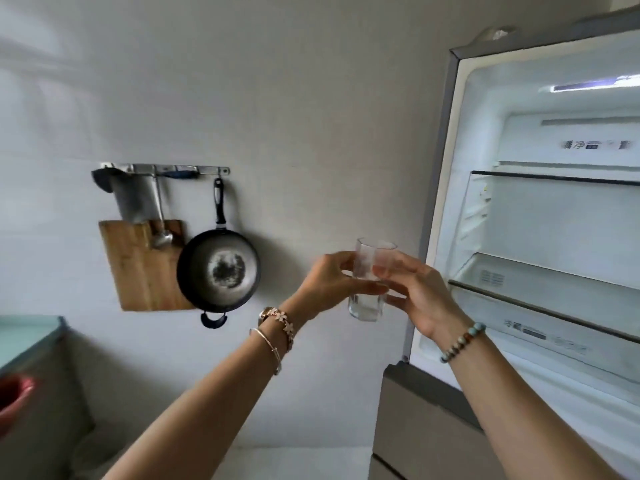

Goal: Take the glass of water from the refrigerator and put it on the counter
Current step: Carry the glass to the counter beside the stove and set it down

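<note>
Glass of water (369, 282) upright, clamped between left hand (329, 282) and right hand (420, 292) fingers (open refrigerator (446, 140) just beside).

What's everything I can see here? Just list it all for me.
glass: one, clear, water at the bottom, held in the air left of the fridge
fridge: one, white inside, open, right
pan: one, black, hanging on the wall rail
board: one, wooden, hanging left of the pan
ladle: one, metal, hanging over the board
counter: one, pale green, far left
left hand: one, fingers around the glass, bracelets at the wrist
right hand: one, fingers on the glass, bead bracelet
</note>
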A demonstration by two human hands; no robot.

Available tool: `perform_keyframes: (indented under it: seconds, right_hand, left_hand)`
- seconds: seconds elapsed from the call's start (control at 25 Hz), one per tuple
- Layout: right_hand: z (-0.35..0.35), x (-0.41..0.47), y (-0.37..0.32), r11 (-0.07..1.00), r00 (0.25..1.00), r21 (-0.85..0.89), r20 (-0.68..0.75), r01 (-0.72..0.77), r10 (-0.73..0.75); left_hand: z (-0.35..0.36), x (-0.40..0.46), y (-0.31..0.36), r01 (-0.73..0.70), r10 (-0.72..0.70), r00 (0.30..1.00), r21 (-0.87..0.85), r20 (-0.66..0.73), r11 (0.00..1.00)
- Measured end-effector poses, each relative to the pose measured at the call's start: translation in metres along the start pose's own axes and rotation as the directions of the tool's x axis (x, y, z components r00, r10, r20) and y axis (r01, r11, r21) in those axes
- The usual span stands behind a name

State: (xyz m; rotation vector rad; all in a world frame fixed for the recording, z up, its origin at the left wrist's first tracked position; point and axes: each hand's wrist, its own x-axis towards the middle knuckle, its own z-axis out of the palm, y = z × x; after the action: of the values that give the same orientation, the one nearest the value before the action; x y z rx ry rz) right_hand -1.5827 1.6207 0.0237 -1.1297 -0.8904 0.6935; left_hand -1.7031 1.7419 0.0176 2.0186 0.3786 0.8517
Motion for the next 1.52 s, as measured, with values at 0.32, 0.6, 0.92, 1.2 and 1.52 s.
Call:
perform_keyframes:
  seconds: [0.32, 0.6, 0.92, 1.2, 1.52]
  right_hand:
    - [0.156, -0.023, 0.037, 0.990, 0.862, 0.081, 0.503, -0.112, 0.057]
    - [0.322, -0.108, 0.058, 0.961, 0.547, 0.142, 0.837, -0.236, 0.011]
    - [0.494, -0.260, 0.057, 0.928, 0.107, 0.089, 0.993, -0.361, -0.053]
    - [0.605, -0.416, 0.045, 0.886, -0.248, 0.013, 0.958, -0.463, -0.144]
    - [0.661, -0.558, 0.029, 0.880, -0.542, -0.079, 0.812, -0.469, -0.216]
  left_hand:
    - [-0.117, -0.159, 0.002, 0.256, -0.180, 0.863, 0.102, -0.472, 0.961]
    - [-0.205, -0.337, 0.039, 0.480, -0.199, 0.601, 0.150, -0.774, 0.865]
    - [-0.254, -0.544, 0.117, 0.700, -0.020, 0.294, 0.201, -0.956, 0.685]
    - [-0.257, -0.700, 0.189, 0.807, 0.040, -0.018, 0.009, -0.999, 0.591]
    - [-0.222, -0.806, 0.253, 0.838, 0.198, -0.363, -0.226, -0.911, 0.497]
